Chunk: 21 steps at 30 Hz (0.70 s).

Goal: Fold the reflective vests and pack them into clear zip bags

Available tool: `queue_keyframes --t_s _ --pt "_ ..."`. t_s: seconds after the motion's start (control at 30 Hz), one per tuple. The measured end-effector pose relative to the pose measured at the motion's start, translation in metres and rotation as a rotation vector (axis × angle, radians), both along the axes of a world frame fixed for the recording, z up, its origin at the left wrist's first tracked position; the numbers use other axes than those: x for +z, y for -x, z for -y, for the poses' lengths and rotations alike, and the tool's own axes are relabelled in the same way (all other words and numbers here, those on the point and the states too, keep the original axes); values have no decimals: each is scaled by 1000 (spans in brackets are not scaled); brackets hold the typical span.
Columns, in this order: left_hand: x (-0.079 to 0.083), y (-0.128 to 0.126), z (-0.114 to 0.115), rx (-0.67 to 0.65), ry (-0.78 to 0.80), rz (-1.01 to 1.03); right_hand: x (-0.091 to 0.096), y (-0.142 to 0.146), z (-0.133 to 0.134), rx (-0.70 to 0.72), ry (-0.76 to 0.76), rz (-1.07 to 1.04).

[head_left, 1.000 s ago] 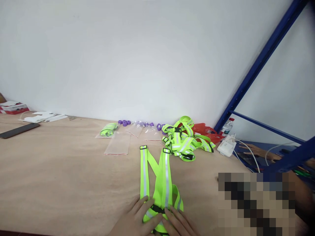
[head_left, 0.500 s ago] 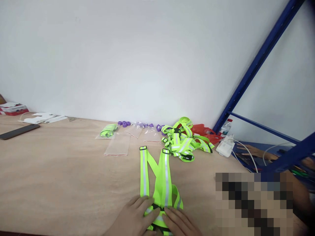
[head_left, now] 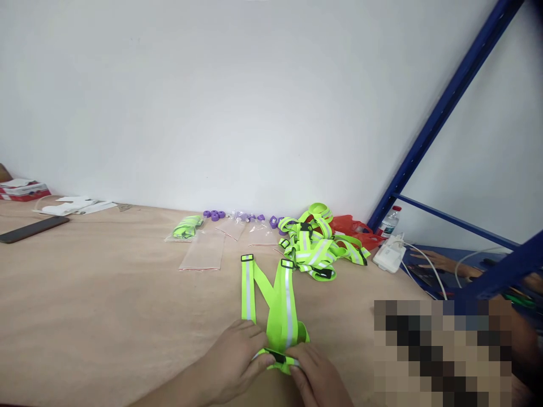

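Observation:
A neon-yellow reflective strap vest with grey stripes lies flat on the wooden table, its two straps running away from me. My left hand and my right hand both pinch its near end at the black buckle, folding that end over. Both hands have fingers closed on the fabric. The vest's far ends carry small black sliders.
A tangled pile of similar vests lies behind, beside a red bag. Clear plastic bags, a bagged vest and purple pieces sit near the wall. A phone lies far left. A blue rack, a charger and another person's hand are at right.
Both hands lifted the vest's near end and folded it up over the buckle, moving slightly forward. The straps now look shorter on the table.

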<state>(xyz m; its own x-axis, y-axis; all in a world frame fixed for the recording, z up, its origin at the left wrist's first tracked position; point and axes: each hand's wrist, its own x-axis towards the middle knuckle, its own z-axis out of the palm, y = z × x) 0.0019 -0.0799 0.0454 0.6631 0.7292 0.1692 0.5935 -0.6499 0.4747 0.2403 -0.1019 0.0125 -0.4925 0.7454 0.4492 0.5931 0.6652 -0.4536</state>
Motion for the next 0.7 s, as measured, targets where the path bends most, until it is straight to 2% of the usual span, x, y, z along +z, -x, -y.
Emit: queue_keyframes --t_s 0.2,0.43,0.6,0.7 --pt "5 -5 -4 117 50 -106 11 5 -4 -31 -2 -53" --pt "9 -9 -2 198 79 -198 9 5 -6 -45 -28 -7" --pt "19 -16 7 304 81 -319 9 4 -7 -27 -34 54" --pt "24 -18 9 316 104 -350 9 3 -7 -16 -48 69"
